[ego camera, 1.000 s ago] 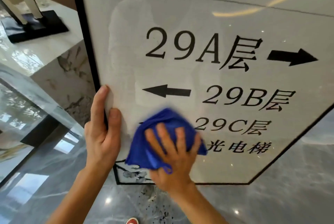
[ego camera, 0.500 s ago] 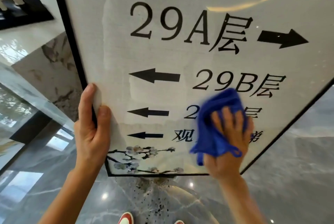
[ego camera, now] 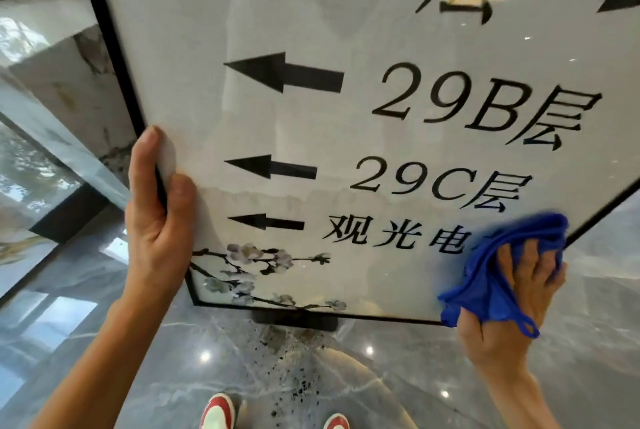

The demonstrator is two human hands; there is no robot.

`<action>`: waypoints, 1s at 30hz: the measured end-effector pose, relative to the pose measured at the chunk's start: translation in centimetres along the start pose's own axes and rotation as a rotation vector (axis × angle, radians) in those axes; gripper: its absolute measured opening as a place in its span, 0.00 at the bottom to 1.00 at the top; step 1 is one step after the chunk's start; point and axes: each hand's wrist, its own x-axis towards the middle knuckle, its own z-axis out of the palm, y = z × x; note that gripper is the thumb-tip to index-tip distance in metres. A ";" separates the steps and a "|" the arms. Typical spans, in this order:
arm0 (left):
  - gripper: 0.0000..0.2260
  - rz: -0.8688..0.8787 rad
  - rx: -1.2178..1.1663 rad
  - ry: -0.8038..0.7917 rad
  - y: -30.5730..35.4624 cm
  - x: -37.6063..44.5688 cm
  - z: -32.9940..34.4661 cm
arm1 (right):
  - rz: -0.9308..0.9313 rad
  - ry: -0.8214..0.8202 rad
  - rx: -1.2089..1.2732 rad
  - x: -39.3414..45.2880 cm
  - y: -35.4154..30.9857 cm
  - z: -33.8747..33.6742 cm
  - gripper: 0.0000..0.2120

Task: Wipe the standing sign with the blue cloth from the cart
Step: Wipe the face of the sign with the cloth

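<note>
The standing sign (ego camera: 398, 30) fills most of the view: a white glossy panel in a thin black frame, printed with black arrows, floor numbers and a flowering branch at the bottom. My left hand (ego camera: 157, 220) grips its left frame edge, thumb on the front face. At the sign's lower right corner my right hand (ego camera: 512, 300) presses the bunched blue cloth (ego camera: 485, 272) against the glass. The cloth hides the end of the lowest text line. The cart is out of sight.
The sign's dark foot (ego camera: 294, 319) stands on polished grey marble floor (ego camera: 104, 342). A white marble counter (ego camera: 52, 47) is at the left, behind the sign. The toes of my red-and-white shoes (ego camera: 218, 409) show at the bottom edge.
My right hand has swept the blue cloth from the sign's lower left across to its lower right corner. The view has dropped and moved closer. My left hand has kept its hold.
</note>
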 end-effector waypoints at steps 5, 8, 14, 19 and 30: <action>0.19 0.054 -0.039 -0.021 -0.7 0.0 0.2 | 0.142 0.068 0.074 -1.9 -1.0 2.5 0.24; 0.19 0.099 -0.084 -0.043 -1.0 -0.2 0.2 | 0.426 -0.175 0.071 -1.1 -1.5 4.3 0.21; 0.20 0.143 -0.203 -0.132 -1.2 0.1 -0.2 | 0.343 -0.103 -0.067 -1.7 -12.1 8.0 0.33; 0.20 0.216 -0.285 -0.176 -1.6 0.2 0.2 | -0.061 0.162 0.093 -5.5 -21.3 12.6 0.29; 0.26 -0.109 -0.378 -0.131 -5.5 0.0 -0.6 | -0.452 0.005 0.017 -8.5 -22.8 14.0 0.31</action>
